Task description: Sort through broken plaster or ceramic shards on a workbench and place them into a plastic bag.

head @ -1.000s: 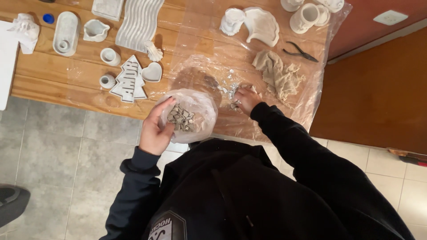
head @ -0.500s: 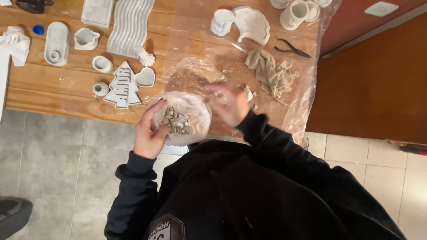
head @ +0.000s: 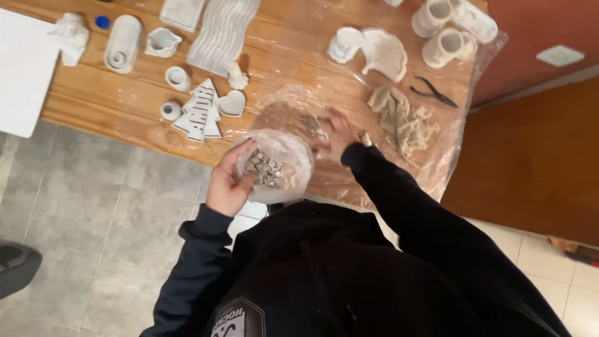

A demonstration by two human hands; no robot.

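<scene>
Left hand (head: 228, 184) gripping a clear bag (head: 274, 165) of clay bits, mouth up to keep them in; right hand (head: 335, 132) flat on the plastic sheet (head: 293, 56), blurred, grip unclear.

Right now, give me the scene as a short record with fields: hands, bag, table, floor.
left hand: holds a clear bag open at the table edge
bag contents: grey clay scraps
right hand: blurred, on the plastic sheet, beyond the bag
table: wood, with white clay pieces, a tree shape, a heart, cups, pliers, a clay lump
floor: grey tiles
</scene>
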